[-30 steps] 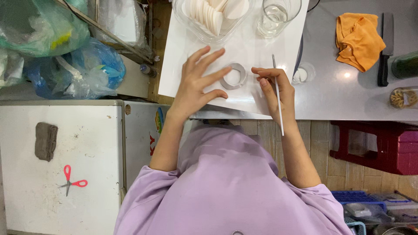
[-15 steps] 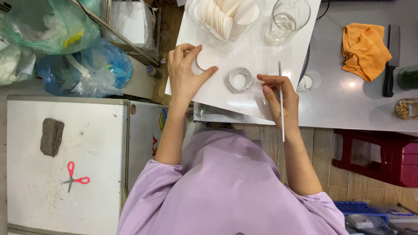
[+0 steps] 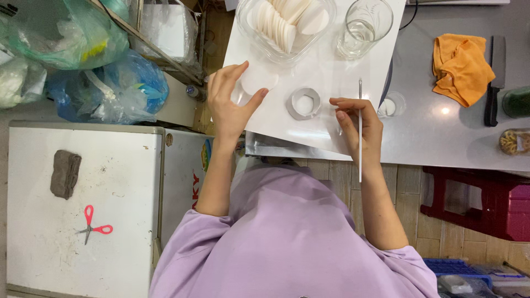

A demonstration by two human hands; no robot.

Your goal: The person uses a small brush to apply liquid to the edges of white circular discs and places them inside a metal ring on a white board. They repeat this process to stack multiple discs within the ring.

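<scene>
Beyond hands grasping white disc (image 3: 258,79) and stick (image 3: 360,129), disc-filled glass bowl (image 3: 326,22).

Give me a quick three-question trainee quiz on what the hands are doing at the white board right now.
1. True or false: the left hand holds a white round disc.
2. What does the right hand hold: A) knife, B) thin white stick, C) scissors?
3. What lies on the white board between the two hands?

Key
1. True.
2. B.
3. A metal ring mould, apart from both hands.
</scene>
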